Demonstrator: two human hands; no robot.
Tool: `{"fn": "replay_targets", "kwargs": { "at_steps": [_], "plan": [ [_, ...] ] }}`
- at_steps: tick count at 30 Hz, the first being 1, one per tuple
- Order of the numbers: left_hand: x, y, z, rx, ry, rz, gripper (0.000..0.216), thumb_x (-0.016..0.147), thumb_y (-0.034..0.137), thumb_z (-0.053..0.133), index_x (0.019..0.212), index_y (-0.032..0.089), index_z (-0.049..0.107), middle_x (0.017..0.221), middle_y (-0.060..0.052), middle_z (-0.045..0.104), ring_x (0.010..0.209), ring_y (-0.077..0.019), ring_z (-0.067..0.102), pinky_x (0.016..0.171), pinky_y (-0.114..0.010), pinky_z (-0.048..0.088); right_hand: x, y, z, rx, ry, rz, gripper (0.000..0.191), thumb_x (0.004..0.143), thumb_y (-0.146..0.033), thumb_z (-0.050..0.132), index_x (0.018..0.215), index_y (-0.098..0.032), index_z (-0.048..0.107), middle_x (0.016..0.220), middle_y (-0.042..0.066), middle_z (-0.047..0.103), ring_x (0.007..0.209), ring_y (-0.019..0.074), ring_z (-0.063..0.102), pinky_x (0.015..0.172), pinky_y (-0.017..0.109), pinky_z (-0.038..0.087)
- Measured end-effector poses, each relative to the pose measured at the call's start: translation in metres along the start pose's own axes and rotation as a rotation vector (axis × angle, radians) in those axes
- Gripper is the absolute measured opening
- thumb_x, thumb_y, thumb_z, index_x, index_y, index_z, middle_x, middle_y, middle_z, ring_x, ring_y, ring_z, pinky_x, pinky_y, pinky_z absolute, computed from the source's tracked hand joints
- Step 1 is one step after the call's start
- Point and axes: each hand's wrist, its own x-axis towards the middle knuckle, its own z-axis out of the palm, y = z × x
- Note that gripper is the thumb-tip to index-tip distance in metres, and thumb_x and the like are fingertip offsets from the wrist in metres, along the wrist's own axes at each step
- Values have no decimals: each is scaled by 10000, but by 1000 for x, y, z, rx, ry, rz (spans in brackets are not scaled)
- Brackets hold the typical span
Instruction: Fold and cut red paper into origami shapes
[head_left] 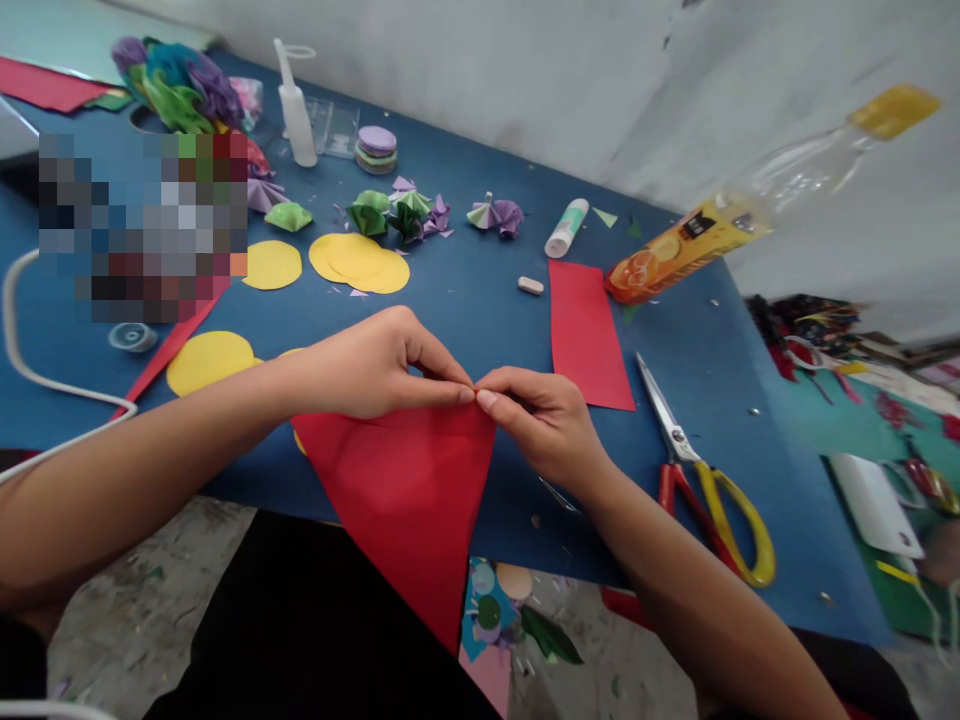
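Note:
A sheet of red paper (405,490) hangs from my fingertips over the front edge of the table, narrowing toward the bottom. My left hand (375,365) pinches its upper edge between thumb and finger. Right beside it, my right hand (544,415) pinches the same edge near the corner, the two sets of fingertips touching or nearly so. Yellow paper circles (211,363) lie behind and left of my left forearm, some partly covered. To the right of my right hand rest scissors (679,445) with red and yellow handles, blades apart. A red paper rectangle (589,335) lies just beyond that hand.
An orange drink bottle (690,245) stands at the back right, near a glue stick (567,228) and an eraser (531,286). Folded green and purple paper pieces (409,210) lie along the back. A white squeeze bottle (298,120) and a white cable (45,375) are at left.

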Motion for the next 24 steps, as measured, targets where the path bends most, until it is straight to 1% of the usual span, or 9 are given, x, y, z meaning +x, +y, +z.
{"fn": "replay_targets", "kwargs": {
  "at_steps": [5, 12, 19, 24],
  "plan": [
    [-1, 0, 1, 20, 23, 20, 194, 807, 264, 597, 833, 188, 774, 751, -20, 744, 684, -143, 653, 616, -212, 483, 0, 1, 0, -11, 15, 18, 191, 842, -265, 502, 727, -181, 630, 622, -11, 540, 570, 112, 460, 531, 234, 372],
    [-1, 1, 2, 31, 24, -28, 209, 796, 303, 600, 841, 195, 773, 754, -25, 743, 688, -159, 649, 623, -235, 493, 0, 0, 0, -40, 13, 51, 196, 841, -282, 499, 725, -191, 630, 616, -7, 537, 564, 121, 453, 531, 246, 371],
    [0, 1, 1, 31, 57, -25, 209, 798, 310, 599, 850, 196, 768, 792, -13, 739, 724, -151, 638, 644, -226, 481, 0, -1, 0, -19, 44, 37, 188, 869, -274, 491, 747, -193, 609, 625, -17, 511, 578, 115, 443, 536, 238, 355],
    [2, 0, -1, 27, 25, -69, 239, 813, 348, 582, 840, 170, 738, 767, -9, 717, 723, -142, 617, 633, -221, 465, 0, 0, 1, 19, 32, 71, 191, 884, -323, 493, 766, -197, 575, 648, -19, 501, 581, 113, 430, 539, 238, 352]
  ]
}}
